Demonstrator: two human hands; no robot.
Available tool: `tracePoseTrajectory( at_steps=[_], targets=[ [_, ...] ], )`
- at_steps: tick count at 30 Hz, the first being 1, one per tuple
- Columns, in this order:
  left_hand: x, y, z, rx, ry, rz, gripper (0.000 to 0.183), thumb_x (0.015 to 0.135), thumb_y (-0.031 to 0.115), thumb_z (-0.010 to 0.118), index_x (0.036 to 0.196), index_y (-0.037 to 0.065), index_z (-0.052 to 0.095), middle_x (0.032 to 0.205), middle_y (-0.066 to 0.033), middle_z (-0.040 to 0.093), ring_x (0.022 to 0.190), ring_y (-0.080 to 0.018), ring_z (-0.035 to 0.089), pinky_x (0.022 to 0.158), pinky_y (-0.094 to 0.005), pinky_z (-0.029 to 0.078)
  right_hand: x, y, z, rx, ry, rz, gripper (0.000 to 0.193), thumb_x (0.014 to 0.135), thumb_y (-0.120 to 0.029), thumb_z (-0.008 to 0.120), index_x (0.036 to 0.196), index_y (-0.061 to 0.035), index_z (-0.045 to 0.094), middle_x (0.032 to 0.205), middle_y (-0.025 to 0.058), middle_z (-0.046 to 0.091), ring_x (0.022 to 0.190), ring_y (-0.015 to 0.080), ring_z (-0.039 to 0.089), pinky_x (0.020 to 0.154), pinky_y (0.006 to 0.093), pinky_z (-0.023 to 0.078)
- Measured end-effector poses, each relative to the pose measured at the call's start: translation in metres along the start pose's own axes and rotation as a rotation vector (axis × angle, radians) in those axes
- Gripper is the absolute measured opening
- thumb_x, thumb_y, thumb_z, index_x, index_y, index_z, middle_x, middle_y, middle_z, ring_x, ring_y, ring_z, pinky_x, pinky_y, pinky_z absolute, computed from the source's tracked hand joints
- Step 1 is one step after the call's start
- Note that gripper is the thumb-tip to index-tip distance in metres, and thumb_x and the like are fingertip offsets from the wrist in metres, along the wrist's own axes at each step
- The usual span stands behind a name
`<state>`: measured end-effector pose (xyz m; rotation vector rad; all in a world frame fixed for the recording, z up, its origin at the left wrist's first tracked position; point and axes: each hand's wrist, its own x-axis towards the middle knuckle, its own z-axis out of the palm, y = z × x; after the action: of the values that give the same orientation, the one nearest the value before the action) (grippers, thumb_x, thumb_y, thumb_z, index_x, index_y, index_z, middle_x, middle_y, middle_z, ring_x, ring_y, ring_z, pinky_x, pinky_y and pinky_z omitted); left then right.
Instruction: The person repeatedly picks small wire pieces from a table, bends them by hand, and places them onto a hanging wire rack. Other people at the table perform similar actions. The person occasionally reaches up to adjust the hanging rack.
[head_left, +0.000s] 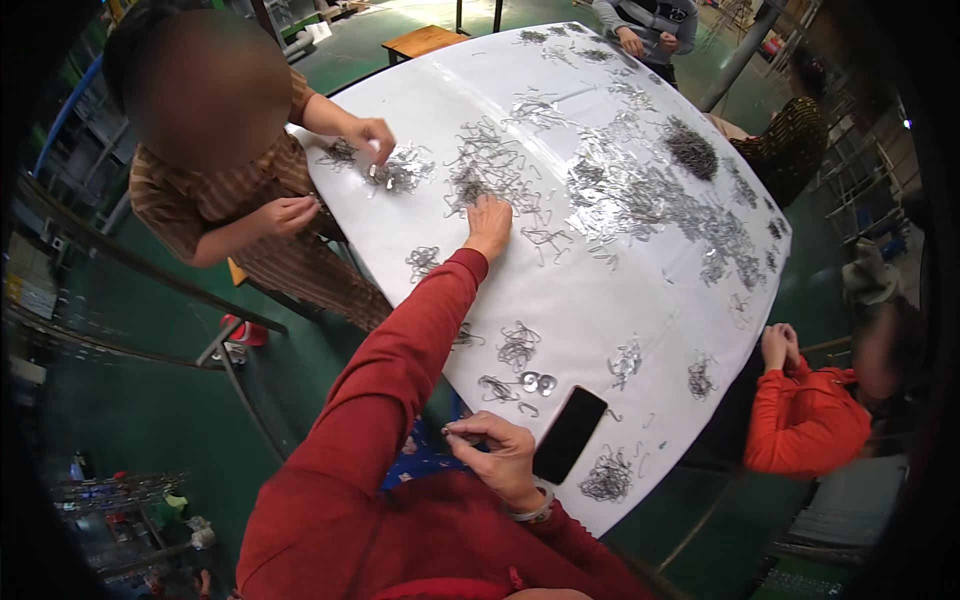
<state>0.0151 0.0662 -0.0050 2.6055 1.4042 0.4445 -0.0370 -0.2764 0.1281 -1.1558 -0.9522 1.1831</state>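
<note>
My left arm stretches across the white table (pixel 540 310) to a loose pile of bent wire hooks (pixel 487 150). There my left hand (pixel 490 228) rests with its fingers bunched and curled down into the wires; the fingertips are partly hidden, so what they grip is unclear. Close to my body, my right hand (pixel 497 455) is closed in a pinch at the table's near edge, with a tiny item at the fingertips too small to name. Beside it lie a black phone (pixel 570 434), small shiny metal discs (pixel 538 382) and a small heap of hooks (pixel 498 389).
A co-worker's hand (pixel 372 138) hovers over shiny pieces (pixel 400 170) at the left. Flat metal strips (pixel 600 185) spread over the far middle. A dark heap (pixel 692 149) stands beyond. More people sit around the far and right edges; one wears an orange jacket (pixel 810 420).
</note>
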Motion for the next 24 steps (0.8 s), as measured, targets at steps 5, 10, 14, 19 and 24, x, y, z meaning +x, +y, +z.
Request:
tracePoseTrajectory(
  at_steps=[5,10,14,19,24],
  targets=[
    [-0.030,0.007,0.004,-0.114,0.068,0.105,0.011,0.082,0.006,0.061,0.091,0.003,0.067,0.099,-0.0182,0.063,0.098,-0.0346,0.059,0.078,-0.0459,0.048,-0.002,-0.005,0.005,0.066,0.001,-0.004,0.019,0.078,0.013,0.066,0.094,0.0043,0.070,0.088,0.0092,0.069,0.078,0.0106,0.063,0.072,0.0222,0.050],
    [-0.128,0.005,-0.076,-0.796,0.066,0.168,0.011,0.090,0.008,0.060,0.094,-0.002,0.062,0.082,-0.0144,0.066,0.074,-0.0216,0.065,0.069,-0.0346,0.050,0.000,0.002,0.006,0.040,0.039,-0.038,0.018,0.078,0.015,0.065,0.093,0.0055,0.069,0.087,0.0090,0.068,0.077,0.0101,0.062,0.069,0.0212,0.049],
    [-0.228,0.011,-0.171,-1.163,-0.060,-0.076,0.008,0.091,0.006,0.062,0.093,-0.002,0.062,0.077,-0.0072,0.064,0.073,-0.0128,0.060,0.068,-0.0270,0.049,0.005,0.005,0.009,-0.001,0.099,-0.094,0.016,0.080,0.014,0.066,0.093,0.0061,0.069,0.086,0.0076,0.066,0.074,0.0095,0.063,0.065,0.0198,0.049],
    [-0.300,0.019,-0.221,-1.107,0.044,0.103,0.006,0.087,-0.001,0.064,0.092,0.000,0.061,0.100,-0.0094,0.061,0.093,-0.0172,0.059,0.081,-0.0299,0.048,0.006,0.002,0.014,0.109,0.161,-0.050,0.016,0.082,0.012,0.066,0.096,0.0059,0.069,0.088,0.0062,0.066,0.080,0.0098,0.063,0.072,0.0208,0.050],
    [-0.309,0.027,-0.207,-0.899,0.248,0.057,0.010,0.085,0.003,0.068,0.092,0.001,0.061,0.099,-0.0114,0.063,0.091,-0.0218,0.062,0.079,-0.0316,0.049,0.007,-0.002,0.020,0.000,0.203,-0.099,0.017,0.082,0.013,0.065,0.096,0.0047,0.069,0.087,0.0062,0.067,0.077,0.0090,0.062,0.069,0.0206,0.049]
  ],
)
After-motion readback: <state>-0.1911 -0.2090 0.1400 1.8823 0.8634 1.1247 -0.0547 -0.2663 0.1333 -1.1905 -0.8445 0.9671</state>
